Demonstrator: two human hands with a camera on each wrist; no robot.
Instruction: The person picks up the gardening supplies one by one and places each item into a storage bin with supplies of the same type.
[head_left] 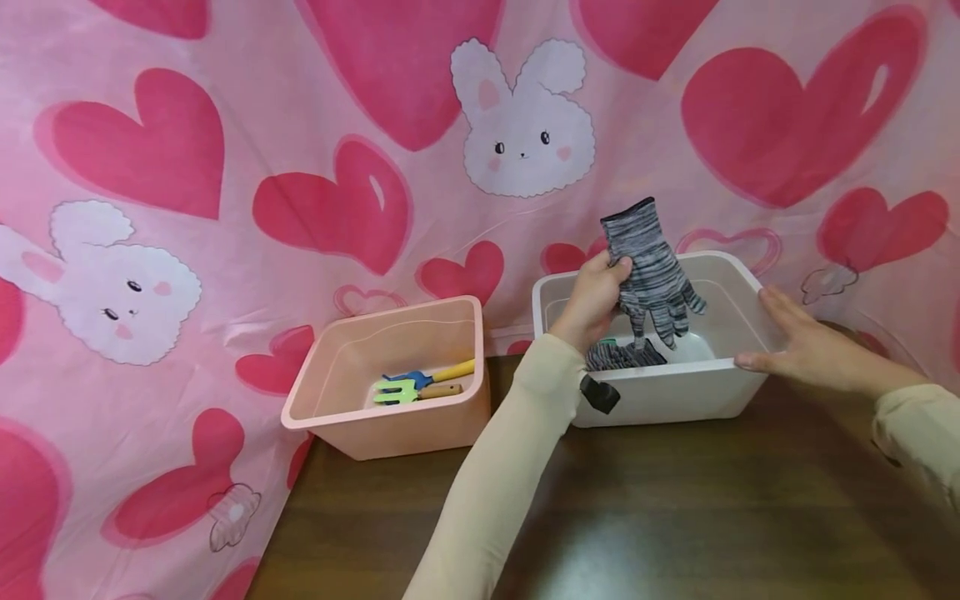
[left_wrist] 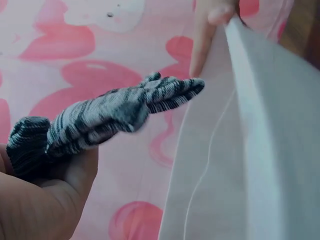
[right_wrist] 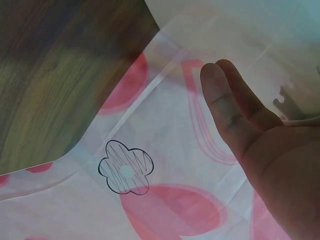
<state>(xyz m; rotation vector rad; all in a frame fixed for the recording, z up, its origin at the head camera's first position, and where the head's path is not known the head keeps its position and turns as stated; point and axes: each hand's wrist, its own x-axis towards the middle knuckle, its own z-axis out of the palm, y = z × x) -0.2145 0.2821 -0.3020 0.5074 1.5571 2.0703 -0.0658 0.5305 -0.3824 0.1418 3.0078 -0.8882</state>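
My left hand point(head_left: 588, 300) pinches a grey-and-black striped knit work glove point(head_left: 651, 262) above the white bin point(head_left: 660, 396). The glove hangs with its dark-edged cuff up and its fingers pointing down; in the left wrist view the same glove point(left_wrist: 100, 117) lies across the hand. Another striped glove point(head_left: 624, 357) rests inside the white bin, beside a bit of something green, mostly hidden. At the bin's right end, my right hand point(head_left: 825, 350) touches the rim, thumb at the front corner. Its fingers point(right_wrist: 220, 95) are straight along the bin's outer side.
A pink bin point(head_left: 405, 429) stands to the left, holding a lime-green hand fork point(head_left: 397, 392) with a wooden handle and a blue tool point(head_left: 420, 379) with a yellow handle. Both bins sit on a dark wooden table point(head_left: 675, 517) against a pink heart-and-bunny cloth point(head_left: 300, 75).
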